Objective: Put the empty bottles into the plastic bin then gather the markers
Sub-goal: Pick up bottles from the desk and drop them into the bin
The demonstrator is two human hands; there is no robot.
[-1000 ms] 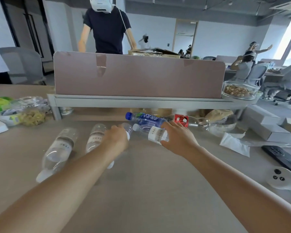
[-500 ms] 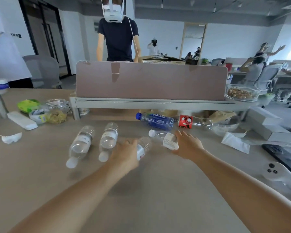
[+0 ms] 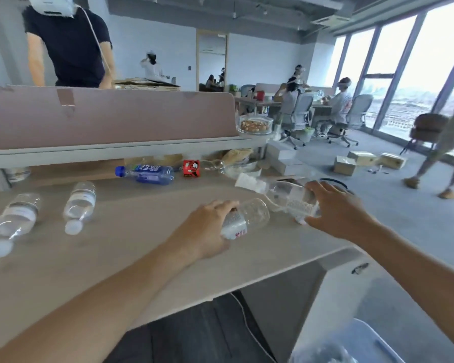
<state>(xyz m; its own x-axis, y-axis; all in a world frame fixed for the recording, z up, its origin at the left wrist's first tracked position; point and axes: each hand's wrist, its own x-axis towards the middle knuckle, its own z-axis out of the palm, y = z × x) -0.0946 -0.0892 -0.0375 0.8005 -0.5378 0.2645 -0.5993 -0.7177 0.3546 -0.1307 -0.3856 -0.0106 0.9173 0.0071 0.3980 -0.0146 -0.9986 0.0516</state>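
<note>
**Item 1.** Left hand (image 3: pixel 210 226): closed round the left-hand bottle (image 3: pixel 249 217), a clear one gripped at its labelled half. It is held to the right of the blue bottle (image 3: pixel 147 174) and nearer the viewer, apparently raised off the bench (image 3: pixel 116 247). The full grip is judged suited to carrying.

**Item 2.** Right hand (image 3: pixel 336 208): wrapped round the right-hand bottle (image 3: pixel 288 196), also clear. The bottle is held sideways, neck toward the blue bottle, further right of it than item 1. 1 bottle is taken per hand, presumably so that 2 can be binned in 1 trip.

**Item 3.** Plastic bin (image 3: pixel 375 341): translucent, set on the floor well below and right of the blue bottle, past the bench's corner. It is only partly seen. Both held bottles are on the side toward it.

**Item 4.** First loose bottle (image 3: pixel 13 221) and second loose bottle (image 3: pixel 80 203): laid on their sides left of the blue bottle and nearer, caps toward the viewer. Neither is collected yet.

**Item 5.** Blue bottle: laid on its side at the back of the bench, with a red carton (image 3: pixel 191 168) just to its right.

**Item 6.** Markers: none can be made out.
</note>
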